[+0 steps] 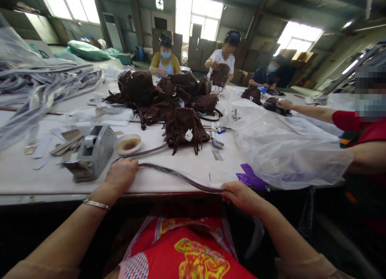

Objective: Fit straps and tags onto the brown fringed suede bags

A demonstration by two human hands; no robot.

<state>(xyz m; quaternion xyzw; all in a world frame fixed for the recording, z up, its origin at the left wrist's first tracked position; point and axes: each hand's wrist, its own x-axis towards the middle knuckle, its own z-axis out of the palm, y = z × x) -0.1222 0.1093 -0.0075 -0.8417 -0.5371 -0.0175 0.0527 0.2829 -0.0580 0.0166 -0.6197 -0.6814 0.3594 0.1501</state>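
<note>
A long dark strap (177, 175) runs between my two hands near the table's front edge. Its left part is gripped by my left hand (123, 173), fingers closed, beside the grey tape dispenser. At the other end my right hand (241, 195) pinches the strap over the table edge. Another length of strap (147, 151) lies beyond my left hand, leading toward a brown fringed bag (187, 128) with a white tuft on it. Behind that bag is a pile of dark brown bags (157, 94).
Grey tape dispenser (93, 152) and a round dish (128, 144) stand left of centre. Pliers (217, 143) lie by the fringed bag. Clear plastic sheeting (289, 150) covers the right side. Several people work around the table (27, 182), one close at right.
</note>
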